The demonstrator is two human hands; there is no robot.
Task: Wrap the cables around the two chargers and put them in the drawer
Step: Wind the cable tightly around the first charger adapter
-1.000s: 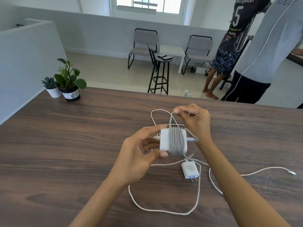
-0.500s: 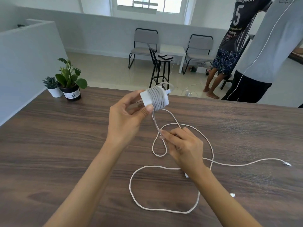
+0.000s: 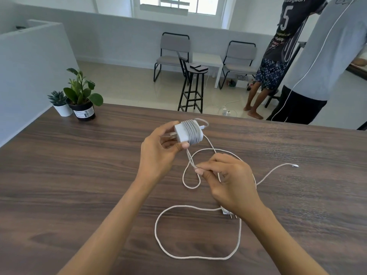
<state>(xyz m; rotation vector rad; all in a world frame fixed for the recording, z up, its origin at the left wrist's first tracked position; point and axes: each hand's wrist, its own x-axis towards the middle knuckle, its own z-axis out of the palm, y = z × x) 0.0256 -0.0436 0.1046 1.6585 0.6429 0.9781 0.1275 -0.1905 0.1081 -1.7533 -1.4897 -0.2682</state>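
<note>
- Above the wooden table (image 3: 59,175), toward its far edge, the white charger (image 3: 187,132) is pinched in the left hand (image 3: 158,153); it has been lifted away since a second ago.
- Its cable (image 3: 191,159) is pinched by the right hand (image 3: 228,181), now lower, suggesting slack is being drawn.
- Neat grey coils cover the charger body.
- A second charger (image 3: 228,213) lies half hidden, its cable unwound.

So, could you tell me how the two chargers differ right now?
The big charger is held in the left hand, cable coiled around it; the small charger lies on the table, mostly hidden by the right hand, its cable loose. Both are white.
</note>
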